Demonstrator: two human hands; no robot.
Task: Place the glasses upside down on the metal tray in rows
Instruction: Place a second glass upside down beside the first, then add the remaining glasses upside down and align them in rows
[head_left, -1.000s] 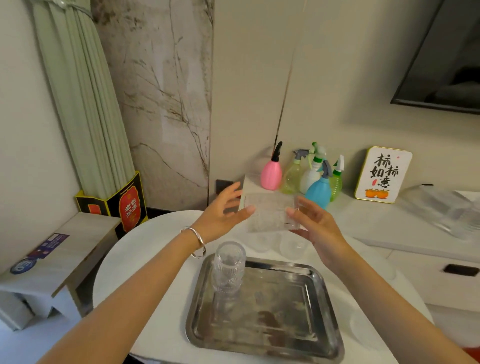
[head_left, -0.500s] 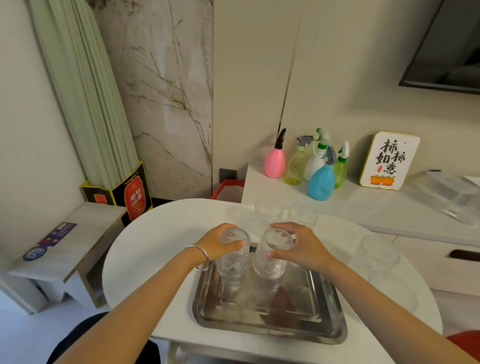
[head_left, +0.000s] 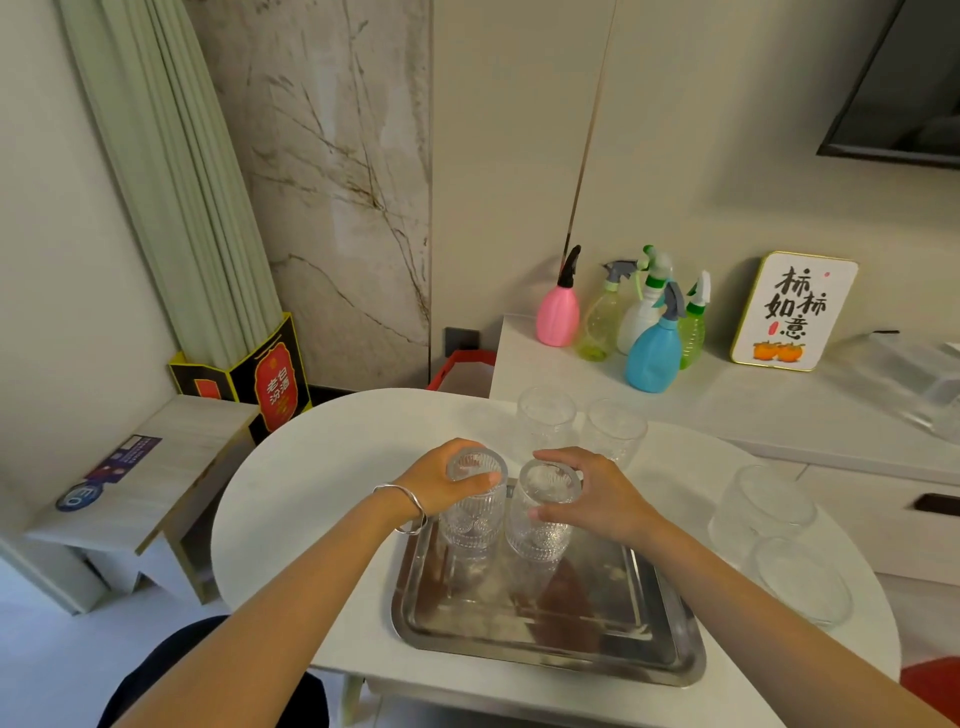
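A metal tray (head_left: 550, 649) lies on the round white table (head_left: 322, 499) in front of me. Two ribbed clear glasses stand upside down side by side along its far edge. My left hand (head_left: 436, 480) grips the left glass (head_left: 474, 519) near its upturned base. My right hand (head_left: 597, 493) grips the right glass (head_left: 540, 525) the same way. Two more glasses (head_left: 545, 421) (head_left: 615, 431) stand upright on the table just beyond the tray. Another two glasses (head_left: 763, 514) (head_left: 802, 582) are at the table's right side.
Several spray bottles (head_left: 652, 353) and a small sign (head_left: 795, 312) stand on the white counter (head_left: 779, 405) behind the table. A low wooden bench (head_left: 140, 483) and a black-and-yellow box (head_left: 260, 374) are at the left, below a curtain.
A second glass now stands on the tray beside the first. Both hands came down from above the table onto the two glasses, and the view has drawn back slightly.
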